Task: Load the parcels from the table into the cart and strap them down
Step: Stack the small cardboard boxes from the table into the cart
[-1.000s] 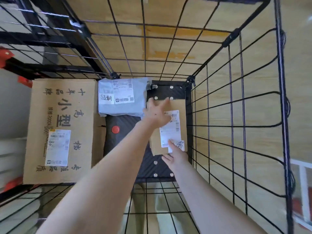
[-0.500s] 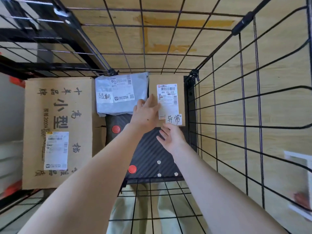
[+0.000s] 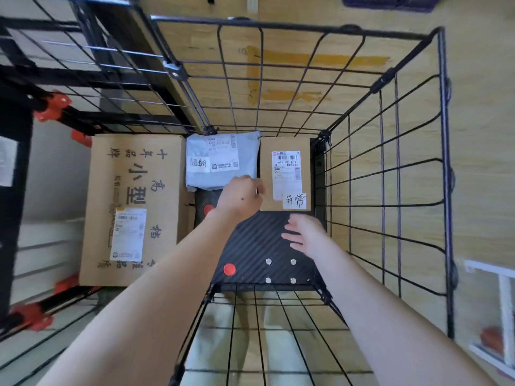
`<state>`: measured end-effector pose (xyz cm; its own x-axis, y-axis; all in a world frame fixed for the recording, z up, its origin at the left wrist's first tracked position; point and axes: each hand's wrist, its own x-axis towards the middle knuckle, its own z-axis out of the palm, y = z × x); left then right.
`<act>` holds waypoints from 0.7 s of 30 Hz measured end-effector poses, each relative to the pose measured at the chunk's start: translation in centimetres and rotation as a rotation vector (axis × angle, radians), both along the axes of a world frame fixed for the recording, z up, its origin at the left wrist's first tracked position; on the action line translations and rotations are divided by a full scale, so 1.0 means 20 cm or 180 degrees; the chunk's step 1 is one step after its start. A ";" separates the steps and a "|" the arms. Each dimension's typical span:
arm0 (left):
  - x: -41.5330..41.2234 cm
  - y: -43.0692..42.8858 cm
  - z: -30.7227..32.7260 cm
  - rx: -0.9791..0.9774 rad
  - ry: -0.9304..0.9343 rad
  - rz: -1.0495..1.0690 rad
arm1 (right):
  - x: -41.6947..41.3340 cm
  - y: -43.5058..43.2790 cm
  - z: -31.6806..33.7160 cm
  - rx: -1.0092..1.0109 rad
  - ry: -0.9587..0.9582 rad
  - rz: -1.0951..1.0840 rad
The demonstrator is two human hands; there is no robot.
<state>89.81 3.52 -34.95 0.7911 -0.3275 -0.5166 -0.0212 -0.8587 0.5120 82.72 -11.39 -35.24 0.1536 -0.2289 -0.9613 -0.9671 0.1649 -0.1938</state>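
Black ribbed cart floor (image 3: pixel 250 246) carries a small brown box (image 3: pixel 267 162) in its far right corner, just beside a grey mailer (image 3: pixel 220 160). Left hand (image 3: pixel 239 196) sits at the box's left edge, fingers curled out of sight, grip unclear. Right hand (image 3: pixel 303 232), blurred, hovers straight-fingered, holding nothing.

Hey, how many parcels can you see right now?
3: a large cardboard box on the left, a grey mailer bag at the far middle, a small cardboard box far right. Others may be hidden.

Wood floor (image 3: pixel 479 162) with yellow tape marks (image 3: pixel 317 61) at twelve o'clock; dark crate (image 3: pixel 390 2) (partly cut off) at one o'clock.
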 end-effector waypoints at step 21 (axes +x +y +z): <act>-0.46 0.33 1.46 -0.0934 -0.0866 0.2094 | -0.08 0.39 1.53 -0.0233 -0.2725 0.2193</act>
